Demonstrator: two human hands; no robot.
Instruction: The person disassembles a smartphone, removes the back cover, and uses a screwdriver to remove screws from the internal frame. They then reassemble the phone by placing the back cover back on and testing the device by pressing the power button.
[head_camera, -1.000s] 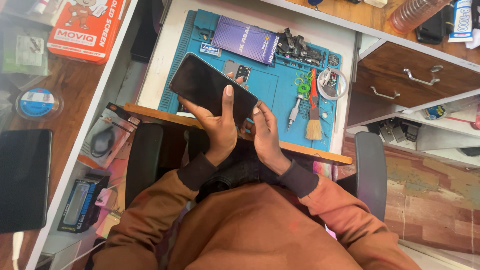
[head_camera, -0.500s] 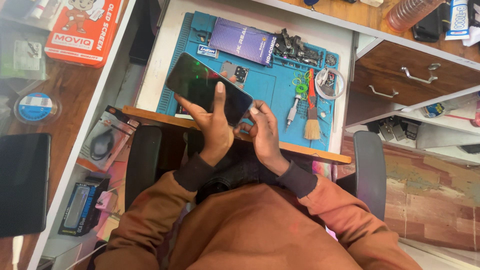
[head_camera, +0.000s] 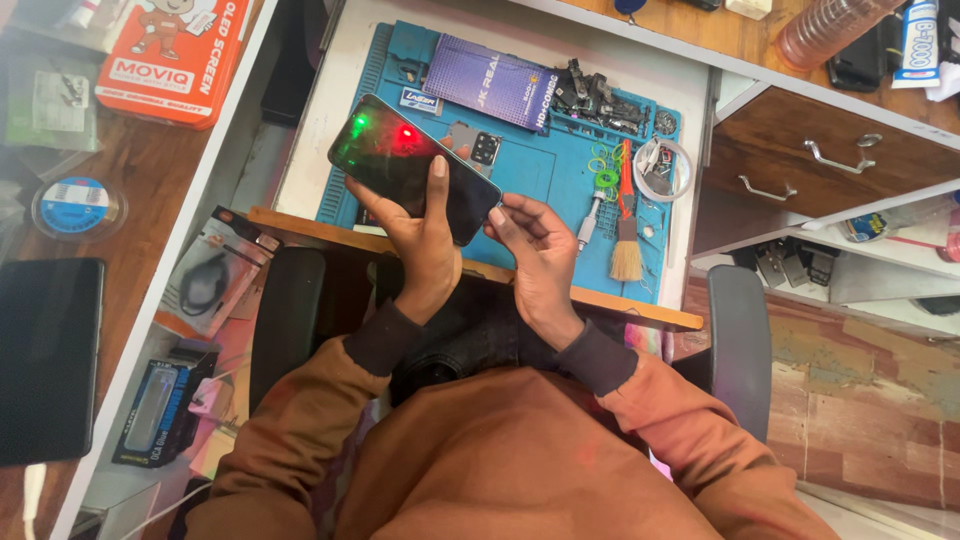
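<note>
A black smartphone is tilted over the blue work mat, and red and green glows show on its dark screen. My left hand grips it from below, with the thumb lying on the glass. My right hand pinches at the phone's lower right corner with its fingertips. I cannot tell whether something small is held between those fingers. A phone back part with a camera cluster lies on the mat just behind the phone.
On the mat are a purple packet, dark small parts, green rings, a red-handled brush and a cable coil. A wooden drawer is at the right. An orange box and a dark tablet lie on the left.
The phone has tilted and shifted left, and coloured glows now show on its screen. My right hand has come from below the phone to its lower corner.
</note>
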